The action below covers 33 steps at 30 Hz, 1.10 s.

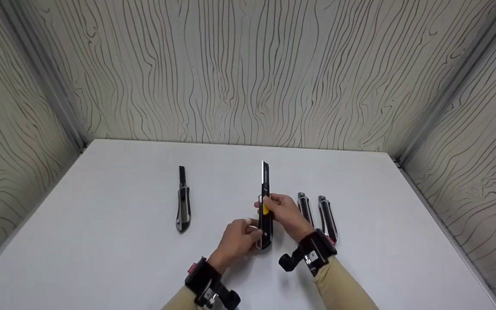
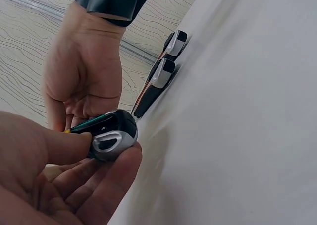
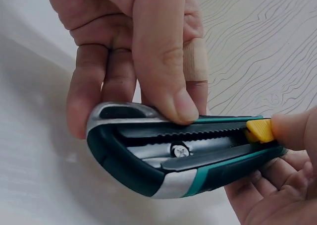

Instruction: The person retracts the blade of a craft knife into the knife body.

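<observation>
A black and silver utility knife (image 1: 266, 226) with green trim is held off the white table by both hands, its blade (image 1: 265, 173) extended away from the person. My left hand (image 1: 236, 239) pinches the butt end between thumb and fingers; a tan band (image 3: 195, 64) wraps one of its fingers. Further up, my right hand (image 1: 289, 214) grips the knife body, with the thumb against the yellow slider (image 3: 260, 130). The right wrist view shows a screw (image 3: 180, 150) and a toothed track inside the handle. Part of the handle is hidden behind the fingers.
Another utility knife (image 1: 183, 206) lies to the left, its dark blade extended. Beside the right hand lie two more, a nearer one (image 1: 303, 203) partly covered by the hand and an outer one (image 1: 327, 215). Wood-patterned panels (image 1: 239, 73) surround the white table (image 1: 101, 193).
</observation>
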Each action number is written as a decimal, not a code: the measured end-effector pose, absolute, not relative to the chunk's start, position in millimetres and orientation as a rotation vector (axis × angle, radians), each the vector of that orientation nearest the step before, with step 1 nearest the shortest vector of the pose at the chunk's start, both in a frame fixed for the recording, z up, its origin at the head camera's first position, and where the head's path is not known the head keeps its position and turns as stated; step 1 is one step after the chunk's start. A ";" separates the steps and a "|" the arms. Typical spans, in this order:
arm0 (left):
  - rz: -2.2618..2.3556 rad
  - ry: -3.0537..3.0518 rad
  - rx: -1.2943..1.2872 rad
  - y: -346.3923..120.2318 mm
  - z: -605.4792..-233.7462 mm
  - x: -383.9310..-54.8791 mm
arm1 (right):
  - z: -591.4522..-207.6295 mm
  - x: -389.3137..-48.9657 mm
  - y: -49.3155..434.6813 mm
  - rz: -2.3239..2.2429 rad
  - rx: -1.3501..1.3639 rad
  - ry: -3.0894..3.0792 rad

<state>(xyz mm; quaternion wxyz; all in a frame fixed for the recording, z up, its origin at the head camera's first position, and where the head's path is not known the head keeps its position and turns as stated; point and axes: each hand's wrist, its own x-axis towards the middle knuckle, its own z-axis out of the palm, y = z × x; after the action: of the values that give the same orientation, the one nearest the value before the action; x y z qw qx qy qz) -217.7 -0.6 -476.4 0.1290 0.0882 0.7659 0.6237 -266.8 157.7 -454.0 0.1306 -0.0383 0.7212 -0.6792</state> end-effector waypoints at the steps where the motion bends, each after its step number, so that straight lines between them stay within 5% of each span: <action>1: 1.818 2.218 0.256 -0.6 -476.2 -217.5 | -453.6 -266.3 157.8 -1.965 -0.106 2.100; 33: 1.770 2.254 0.259 0.9 -476.9 -218.9 | -457.9 -266.2 152.8 -1.893 -0.035 2.258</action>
<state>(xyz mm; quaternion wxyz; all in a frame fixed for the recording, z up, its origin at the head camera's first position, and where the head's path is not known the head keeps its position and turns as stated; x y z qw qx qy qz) -218.9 0.9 -476.9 0.1319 0.0892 0.7765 0.6097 -266.2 152.8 -457.9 0.0972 -0.0118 0.7628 -0.6392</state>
